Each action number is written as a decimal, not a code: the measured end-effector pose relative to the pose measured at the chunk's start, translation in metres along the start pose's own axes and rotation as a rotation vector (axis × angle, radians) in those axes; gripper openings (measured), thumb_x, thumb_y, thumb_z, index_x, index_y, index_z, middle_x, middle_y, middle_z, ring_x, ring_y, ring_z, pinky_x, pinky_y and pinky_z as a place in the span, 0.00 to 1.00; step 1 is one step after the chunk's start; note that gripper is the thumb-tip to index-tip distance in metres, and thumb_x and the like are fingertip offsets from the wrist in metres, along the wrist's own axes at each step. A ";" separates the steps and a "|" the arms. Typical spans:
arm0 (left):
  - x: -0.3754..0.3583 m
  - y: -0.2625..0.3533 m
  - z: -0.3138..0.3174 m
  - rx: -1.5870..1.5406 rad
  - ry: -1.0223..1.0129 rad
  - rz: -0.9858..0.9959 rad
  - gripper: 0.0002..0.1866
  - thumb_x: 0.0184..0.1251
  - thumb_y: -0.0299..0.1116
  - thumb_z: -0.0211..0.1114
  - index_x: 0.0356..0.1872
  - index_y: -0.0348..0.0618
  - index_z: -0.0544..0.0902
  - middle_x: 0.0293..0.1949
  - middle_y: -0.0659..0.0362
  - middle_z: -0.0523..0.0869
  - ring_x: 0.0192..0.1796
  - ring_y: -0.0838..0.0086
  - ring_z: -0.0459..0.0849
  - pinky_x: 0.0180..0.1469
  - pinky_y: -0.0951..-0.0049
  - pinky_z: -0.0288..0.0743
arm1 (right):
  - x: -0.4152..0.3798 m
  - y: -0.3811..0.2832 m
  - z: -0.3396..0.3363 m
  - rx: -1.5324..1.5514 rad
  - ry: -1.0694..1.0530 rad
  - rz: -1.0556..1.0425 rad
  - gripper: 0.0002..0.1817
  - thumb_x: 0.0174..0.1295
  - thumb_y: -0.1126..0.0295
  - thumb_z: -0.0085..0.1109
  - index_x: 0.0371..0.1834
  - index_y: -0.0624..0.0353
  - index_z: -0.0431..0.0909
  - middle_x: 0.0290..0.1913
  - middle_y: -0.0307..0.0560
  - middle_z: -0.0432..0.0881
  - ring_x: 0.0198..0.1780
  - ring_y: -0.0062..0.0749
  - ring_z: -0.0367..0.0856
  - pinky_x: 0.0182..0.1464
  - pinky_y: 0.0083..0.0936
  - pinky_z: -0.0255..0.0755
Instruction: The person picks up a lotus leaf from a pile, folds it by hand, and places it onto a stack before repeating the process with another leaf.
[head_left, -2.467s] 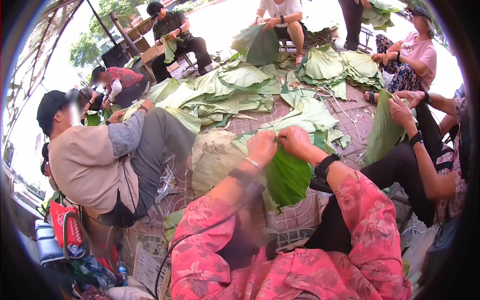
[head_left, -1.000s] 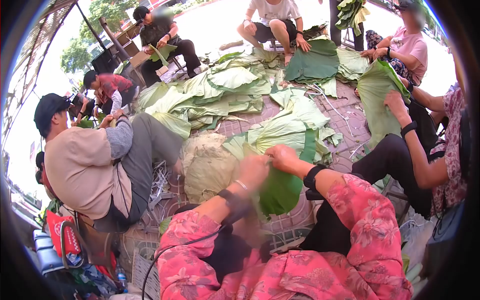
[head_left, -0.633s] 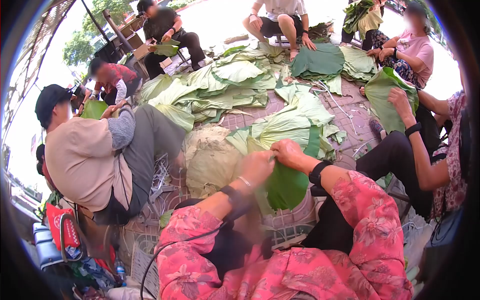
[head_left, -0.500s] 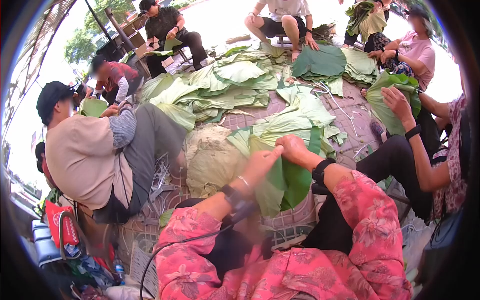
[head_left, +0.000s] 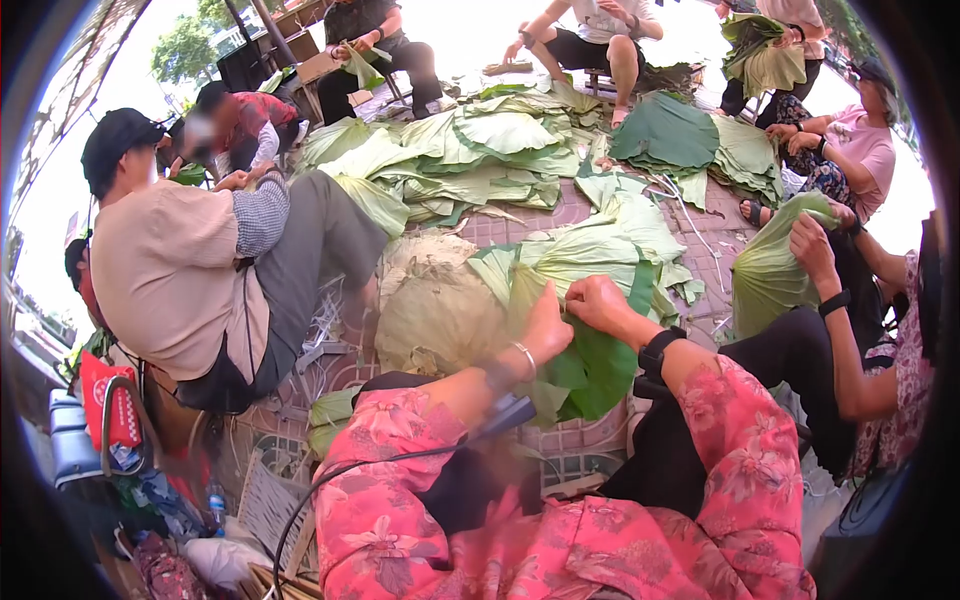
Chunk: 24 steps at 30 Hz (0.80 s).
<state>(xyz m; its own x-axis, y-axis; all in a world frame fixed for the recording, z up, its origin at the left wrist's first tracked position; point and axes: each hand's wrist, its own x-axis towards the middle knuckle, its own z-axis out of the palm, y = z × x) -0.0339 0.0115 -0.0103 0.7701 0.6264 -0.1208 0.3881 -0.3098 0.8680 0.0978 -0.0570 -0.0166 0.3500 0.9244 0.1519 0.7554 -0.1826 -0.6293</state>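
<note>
In front of me I hold a large green leaf (head_left: pixel 592 375) that hangs down between my forearms. My left hand (head_left: pixel 546 328) is closed at the leaf's upper left part, its fingers pinched. Just to the right, my right hand (head_left: pixel 597 303) pinches the leaf near its top edge, a short gap from the left. Beyond my hands lies a pile of pale green leaves (head_left: pixel 590 250). A dry, brownish bundle of leaves (head_left: pixel 430 310) rests to the left of my left hand.
A person in a beige top (head_left: pixel 180 290) sits close on my left. On my right, another person's hands hold a leaf (head_left: pixel 775 270). A big leaf heap (head_left: pixel 470 150) and more seated people are ahead. A red bag (head_left: pixel 110 400) stands at lower left.
My hands have drawn slightly apart, the left one moving down and right. The view has shifted a little. The leaf held by the person on the right now hangs lower and turned.
</note>
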 end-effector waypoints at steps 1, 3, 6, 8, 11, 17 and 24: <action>0.000 0.000 0.000 0.011 0.000 -0.043 0.34 0.47 0.27 0.68 0.58 0.37 0.64 0.43 0.46 0.77 0.47 0.59 0.78 0.46 0.66 0.72 | 0.000 -0.003 0.001 -0.015 -0.005 0.019 0.07 0.45 0.68 0.56 0.24 0.54 0.83 0.26 0.54 0.81 0.31 0.50 0.80 0.34 0.41 0.73; 0.020 -0.031 0.012 0.017 0.087 -0.002 0.25 0.47 0.25 0.63 0.49 0.36 0.68 0.37 0.43 0.78 0.43 0.52 0.78 0.43 0.60 0.71 | -0.001 -0.007 0.004 -0.042 -0.009 0.065 0.07 0.46 0.68 0.56 0.24 0.55 0.82 0.26 0.54 0.81 0.31 0.51 0.80 0.34 0.41 0.74; 0.027 -0.042 0.016 0.092 0.130 0.034 0.15 0.49 0.24 0.61 0.41 0.36 0.73 0.34 0.44 0.80 0.39 0.53 0.79 0.39 0.60 0.71 | 0.001 -0.004 0.011 -0.090 0.023 0.058 0.07 0.47 0.68 0.56 0.25 0.55 0.82 0.26 0.55 0.81 0.31 0.51 0.80 0.35 0.42 0.74; 0.028 -0.042 0.016 0.166 0.137 0.084 0.10 0.51 0.25 0.61 0.36 0.36 0.75 0.32 0.45 0.80 0.37 0.53 0.79 0.38 0.60 0.71 | 0.002 -0.002 0.013 -0.094 0.015 0.071 0.07 0.47 0.68 0.56 0.25 0.55 0.82 0.27 0.55 0.80 0.32 0.52 0.80 0.35 0.42 0.74; 0.027 -0.050 0.020 0.235 0.140 0.191 0.04 0.53 0.25 0.59 0.30 0.34 0.77 0.29 0.41 0.79 0.35 0.47 0.78 0.37 0.57 0.71 | 0.001 -0.001 0.017 -0.123 0.009 0.072 0.07 0.48 0.67 0.55 0.25 0.56 0.82 0.27 0.56 0.80 0.33 0.52 0.80 0.36 0.43 0.74; 0.021 -0.051 0.013 0.230 0.152 0.309 0.06 0.57 0.26 0.53 0.28 0.32 0.77 0.27 0.38 0.78 0.34 0.44 0.77 0.37 0.54 0.70 | 0.001 0.000 0.018 -0.079 0.007 0.062 0.08 0.49 0.67 0.54 0.27 0.56 0.82 0.29 0.58 0.80 0.34 0.54 0.79 0.38 0.44 0.74; 0.018 -0.055 0.010 0.147 0.181 0.320 0.07 0.57 0.26 0.54 0.28 0.33 0.79 0.26 0.39 0.78 0.33 0.44 0.78 0.36 0.54 0.70 | 0.001 -0.002 0.016 -0.055 0.017 -0.010 0.09 0.49 0.67 0.55 0.30 0.55 0.83 0.29 0.58 0.80 0.34 0.54 0.79 0.38 0.44 0.73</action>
<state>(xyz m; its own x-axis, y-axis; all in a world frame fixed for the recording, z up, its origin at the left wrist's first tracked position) -0.0358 0.0329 -0.0648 0.7674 0.5936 0.2426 0.2216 -0.6005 0.7683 0.0876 -0.0500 -0.0274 0.3509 0.9206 0.1715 0.7883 -0.1915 -0.5848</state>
